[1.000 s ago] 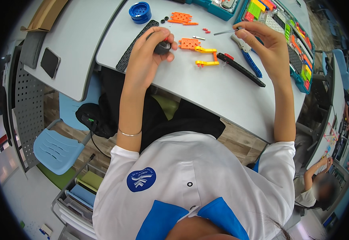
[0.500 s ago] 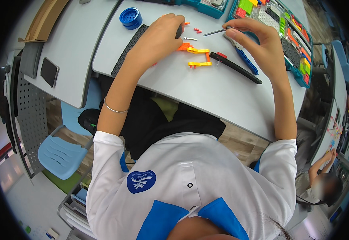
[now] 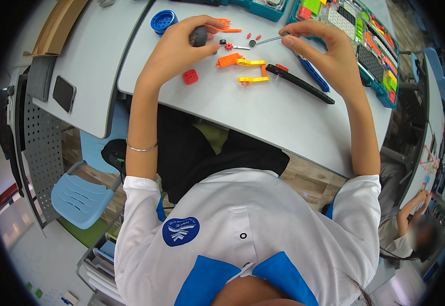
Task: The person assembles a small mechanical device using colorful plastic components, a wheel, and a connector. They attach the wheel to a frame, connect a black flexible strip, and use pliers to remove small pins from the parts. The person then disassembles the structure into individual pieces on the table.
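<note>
My left hand point(image 3: 174, 48) is curled around a black ribbed wheel point(image 3: 198, 36) above the white table. My right hand point(image 3: 317, 48) pinches a thin grey axle rod point(image 3: 269, 40) between thumb and fingertips. Its free end points left, at a small dark ring point(image 3: 252, 43); whether they touch I cannot tell. Between the hands lie a red gear point(image 3: 228, 46), a small black bushing point(image 3: 223, 42) and a short light pin point(image 3: 241, 48). Just nearer sits an orange block point(image 3: 230, 60) joined to a yellow frame point(image 3: 253, 79).
A black bar-shaped object point(image 3: 304, 85) and a blue-handled tool point(image 3: 314, 75) lie near my right hand. A red square piece point(image 3: 190, 77) and a blue wheel hub point(image 3: 163, 22) are at left. A teal case of building parts point(image 3: 393, 99) stands at right.
My left hand has drawn back left with the black wheel, uncovering the gear, the bushing and the red square piece. My right hand has shifted slightly left with the rod.
</note>
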